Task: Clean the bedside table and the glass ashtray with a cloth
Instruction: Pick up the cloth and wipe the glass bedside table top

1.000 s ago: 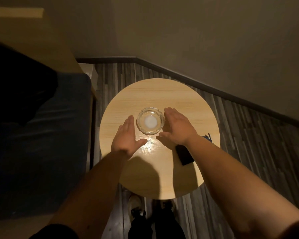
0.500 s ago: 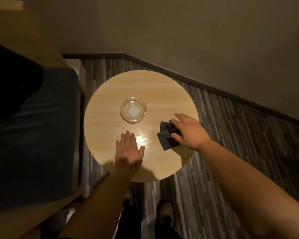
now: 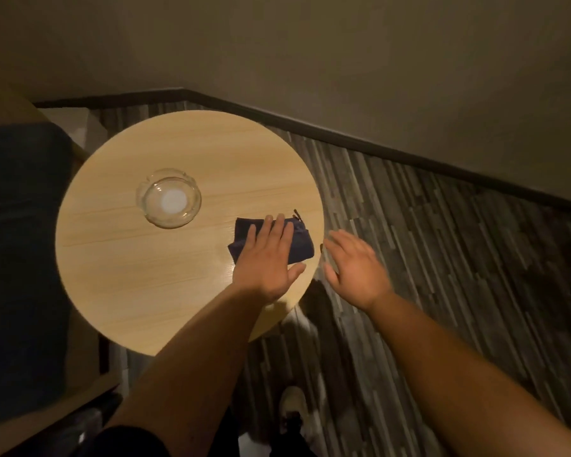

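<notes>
Head view: left hand (image 3: 267, 258) lies flat on cloth (image 3: 299, 240) by table's (image 3: 145, 275) right edge.

One head-worn camera looks steeply down, close over the round table (image 3: 152, 278) and floor (image 3: 442, 275).

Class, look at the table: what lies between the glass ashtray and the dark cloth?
Nothing: in the head view, only bare tabletop separates the ashtray from the cloth under the left hand.

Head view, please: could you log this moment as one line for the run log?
left hand: flat on cloth | right hand: open, off table edge | ashtray: untouched, apart from cloth
</notes>
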Demonstrator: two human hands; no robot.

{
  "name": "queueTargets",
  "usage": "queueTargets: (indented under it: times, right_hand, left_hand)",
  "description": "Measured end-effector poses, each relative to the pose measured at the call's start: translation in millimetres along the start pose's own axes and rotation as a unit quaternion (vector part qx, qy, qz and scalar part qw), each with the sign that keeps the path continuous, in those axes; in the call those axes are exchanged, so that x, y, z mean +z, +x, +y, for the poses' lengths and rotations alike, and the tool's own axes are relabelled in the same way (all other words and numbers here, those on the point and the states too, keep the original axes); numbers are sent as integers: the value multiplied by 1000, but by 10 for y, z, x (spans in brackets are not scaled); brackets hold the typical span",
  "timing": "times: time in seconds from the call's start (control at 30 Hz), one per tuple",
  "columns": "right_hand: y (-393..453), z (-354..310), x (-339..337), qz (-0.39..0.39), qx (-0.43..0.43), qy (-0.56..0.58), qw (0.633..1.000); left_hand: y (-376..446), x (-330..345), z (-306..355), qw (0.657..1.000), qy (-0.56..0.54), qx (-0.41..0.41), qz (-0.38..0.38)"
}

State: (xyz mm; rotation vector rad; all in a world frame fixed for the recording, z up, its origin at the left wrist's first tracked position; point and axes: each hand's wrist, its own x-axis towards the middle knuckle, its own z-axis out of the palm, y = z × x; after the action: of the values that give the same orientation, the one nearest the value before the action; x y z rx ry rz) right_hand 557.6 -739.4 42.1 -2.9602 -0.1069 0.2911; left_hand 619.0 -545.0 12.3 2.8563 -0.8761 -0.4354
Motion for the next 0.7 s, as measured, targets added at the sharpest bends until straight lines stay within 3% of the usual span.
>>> queueTargets:
  times: [0.23, 0.47, 0.63, 0.7]
  right_hand:
    - [123, 24, 147, 7, 4, 26, 1000]
    - [293, -211, 63, 11, -51, 4, 999]
    - [292, -371, -116, 11, -80, -20, 997]
    - [254, -467, -191, 8, -95, -33, 995]
  left_hand:
    - [-184, 69, -97, 999, 28, 9, -23]
    - [-752, 146, -58, 998, 13, -21, -54]
    - [-1299, 235, 141, 998, -12, -64, -7]
    - [-1568, 275, 186, 997, -27, -58, 46]
